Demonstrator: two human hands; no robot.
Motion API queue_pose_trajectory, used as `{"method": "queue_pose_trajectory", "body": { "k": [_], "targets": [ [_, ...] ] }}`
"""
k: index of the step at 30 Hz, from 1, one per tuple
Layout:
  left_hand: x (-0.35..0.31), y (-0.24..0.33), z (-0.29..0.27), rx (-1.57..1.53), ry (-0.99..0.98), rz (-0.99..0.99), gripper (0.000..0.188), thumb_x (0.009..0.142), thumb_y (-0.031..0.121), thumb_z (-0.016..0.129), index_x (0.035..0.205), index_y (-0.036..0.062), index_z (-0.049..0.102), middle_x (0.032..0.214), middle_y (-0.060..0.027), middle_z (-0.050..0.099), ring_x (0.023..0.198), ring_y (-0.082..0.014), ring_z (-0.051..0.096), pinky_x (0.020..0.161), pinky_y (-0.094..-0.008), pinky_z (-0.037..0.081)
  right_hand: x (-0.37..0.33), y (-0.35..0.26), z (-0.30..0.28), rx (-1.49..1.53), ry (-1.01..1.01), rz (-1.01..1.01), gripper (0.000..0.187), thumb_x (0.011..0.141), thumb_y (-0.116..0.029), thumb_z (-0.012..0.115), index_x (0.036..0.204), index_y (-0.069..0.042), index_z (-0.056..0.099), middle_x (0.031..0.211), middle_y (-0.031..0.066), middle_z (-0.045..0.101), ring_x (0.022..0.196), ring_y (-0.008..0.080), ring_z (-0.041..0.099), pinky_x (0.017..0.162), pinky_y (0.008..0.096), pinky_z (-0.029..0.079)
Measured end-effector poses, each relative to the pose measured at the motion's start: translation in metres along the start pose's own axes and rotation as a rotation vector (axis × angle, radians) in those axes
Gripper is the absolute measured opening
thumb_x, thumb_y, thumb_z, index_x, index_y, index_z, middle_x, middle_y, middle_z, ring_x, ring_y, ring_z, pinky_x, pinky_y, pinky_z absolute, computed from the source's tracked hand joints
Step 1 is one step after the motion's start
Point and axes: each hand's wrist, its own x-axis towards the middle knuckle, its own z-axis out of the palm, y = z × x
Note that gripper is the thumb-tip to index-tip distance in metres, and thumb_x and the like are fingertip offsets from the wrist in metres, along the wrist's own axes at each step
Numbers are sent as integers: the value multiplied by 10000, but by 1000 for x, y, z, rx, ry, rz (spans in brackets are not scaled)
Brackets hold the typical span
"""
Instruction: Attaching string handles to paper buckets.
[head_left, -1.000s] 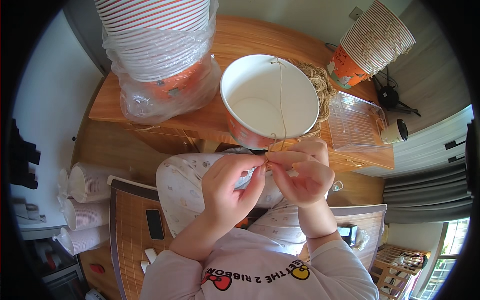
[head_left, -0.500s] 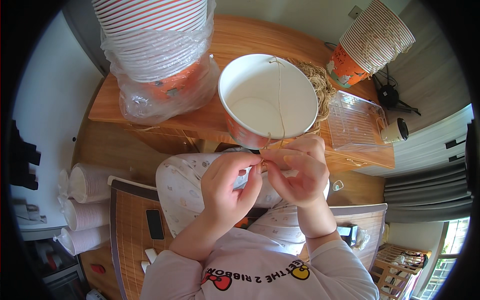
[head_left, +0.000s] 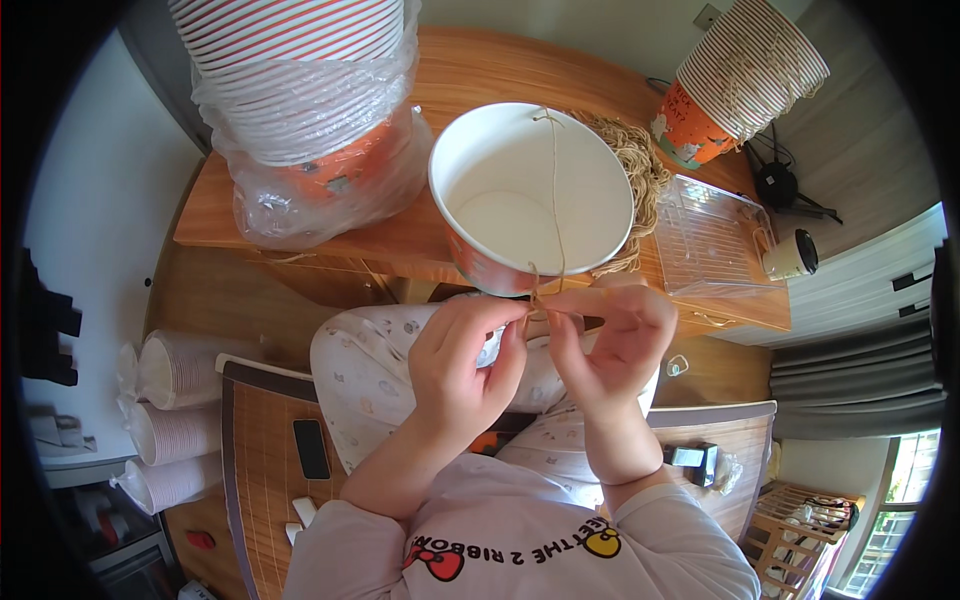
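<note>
A large white-lined paper bucket (head_left: 490, 190) stands at the table's near edge, its mouth tilted toward me. Thin tan twine (head_left: 558, 205) is tied at the far rim and runs across the opening to the near side. Just below the near rim, my left hand (head_left: 465, 355) pinches the twine between thumb and forefinger. Close against it, my right hand (head_left: 620, 345) also pinches the twine, its other fingers curled. The small loop or knot between the fingertips is partly hidden.
A tall plastic-wrapped stack of buckets (head_left: 310, 130) stands left on the wooden table (head_left: 480, 70). Behind the bucket lies a twine bundle (head_left: 635, 170). Rightward are a clear tray (head_left: 710, 235), a lidded cup (head_left: 790, 256) and more stacked buckets (head_left: 735, 85). A phone (head_left: 311, 449) lies beside me.
My right hand has shifted slightly right and turned, its fingers still at the twine. My left hand stays nearly in place. The bucket sits slightly further left and up in view.
</note>
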Motion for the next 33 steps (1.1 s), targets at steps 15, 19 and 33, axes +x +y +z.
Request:
{"method": "queue_pose_trajectory", "body": {
  "k": [15, 19, 33],
  "targets": [
    [0, -15, 5, -718, -152, -492, 232, 1007, 239, 571, 1028, 24, 656, 748, 60, 514, 642, -16, 394, 594, -188, 289, -28, 1, -1, 433, 31, 601, 444, 853, 92, 679, 1157, -50, 389, 943, 126, 706, 947, 165, 663, 884, 296, 491],
    [4, -17, 1, -986, -247, -655, 92, 980, 80, 611, 1039, 13, 633, 978, -20, 656, 845, -58, 556, 791, -217, 437, -29, -1, -3, 390, 20, 586, 441, 853, 93, 676, 1156, -50, 390, 939, 120, 705, 952, 164, 659, 885, 298, 491],
    [3, -16, 2, -929, -151, -681, 71, 954, 73, 656, 992, 13, 645, 920, -18, 674, 872, -56, 600, 825, -223, 450, -36, 1, -8, 347, 29, 597, 441, 844, 68, 684, 1156, -62, 400, 958, 71, 697, 920, 127, 633, 832, 283, 443]
  ]
}}
